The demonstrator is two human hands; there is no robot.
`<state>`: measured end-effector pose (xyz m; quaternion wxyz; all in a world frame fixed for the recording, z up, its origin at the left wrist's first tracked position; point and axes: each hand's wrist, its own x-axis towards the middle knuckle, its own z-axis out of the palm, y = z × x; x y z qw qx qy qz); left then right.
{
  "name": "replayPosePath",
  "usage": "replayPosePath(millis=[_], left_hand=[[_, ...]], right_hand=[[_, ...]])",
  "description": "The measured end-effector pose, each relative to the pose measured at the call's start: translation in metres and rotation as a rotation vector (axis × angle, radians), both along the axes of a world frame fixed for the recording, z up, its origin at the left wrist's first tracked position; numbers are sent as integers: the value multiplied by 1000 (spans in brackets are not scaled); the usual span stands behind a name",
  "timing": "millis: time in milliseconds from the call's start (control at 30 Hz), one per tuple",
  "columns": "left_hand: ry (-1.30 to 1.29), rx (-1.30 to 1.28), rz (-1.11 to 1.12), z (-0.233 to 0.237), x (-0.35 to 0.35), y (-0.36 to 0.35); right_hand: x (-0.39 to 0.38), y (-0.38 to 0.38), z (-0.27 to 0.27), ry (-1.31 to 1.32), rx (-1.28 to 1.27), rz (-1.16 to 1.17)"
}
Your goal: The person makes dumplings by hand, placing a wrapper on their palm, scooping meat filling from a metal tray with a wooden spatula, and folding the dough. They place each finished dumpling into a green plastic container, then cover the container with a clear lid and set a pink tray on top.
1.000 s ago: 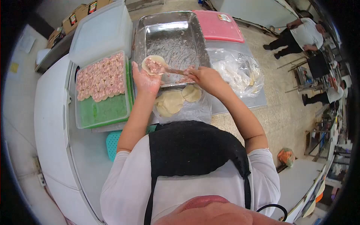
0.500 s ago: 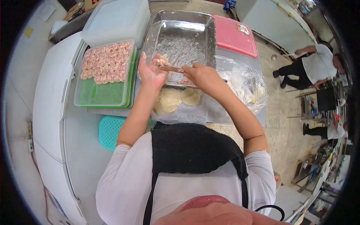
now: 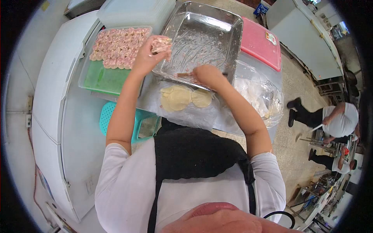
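My left hand is raised between the tray of dumplings and the metal pan, its fingers curled round a meat-filled dumpling. Pink filling shows on the dumpling's outer side. Inside the near part of the steel pan, my right hand grips a flat spatula, its blade pointing left and low over the pan floor. Smears of pink filling coat that floor. Round pale dumpling wrappers lie on plastic just in front of the pan.
Rows of dumplings fill the far part of a green-bottomed tray. Behind it are stacked clear containers. A pink lid and a plastic bag lie at right. A turquoise stool stands below. Two people are farther right.
My left hand has turned and closed round the dumpling, coming away from the spatula. My right hand has lowered the spatula into the pan. The view has shifted, and a person at right has moved.
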<state>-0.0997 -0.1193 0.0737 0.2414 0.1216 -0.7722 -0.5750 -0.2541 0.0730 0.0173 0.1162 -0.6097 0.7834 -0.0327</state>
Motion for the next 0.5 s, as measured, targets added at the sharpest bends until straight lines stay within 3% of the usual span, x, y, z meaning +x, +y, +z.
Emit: replayPosePath(millis=[33,100,133,167,233,333,367,433,500], left_hand=[[1,1,3,-1,1,0],[-9,-277,20,-4,3,1],[-3,-273,26,-4,5,2],[5,-242,20,-3,8,3],[28,-208,16,-2,7,6],[124,-316,-4,2,-2,10],[92,-338,-126,3,-7,9],[72,-361,-254,12,-14,16],[-94,-248,-332,26,-18,25]], right_hand=[[3,1,2,1,1,3],[8,7,11,-338,-63,-103],[-4,14,11,-506,-107,-113],[-16,25,12,-498,-102,-111],[-16,44,60,-695,-134,-314],[-12,57,100,-731,-218,-351],[-7,58,101,-721,-221,-356],[7,52,96,-445,-631,-90],[21,49,95,-337,-526,-117]])
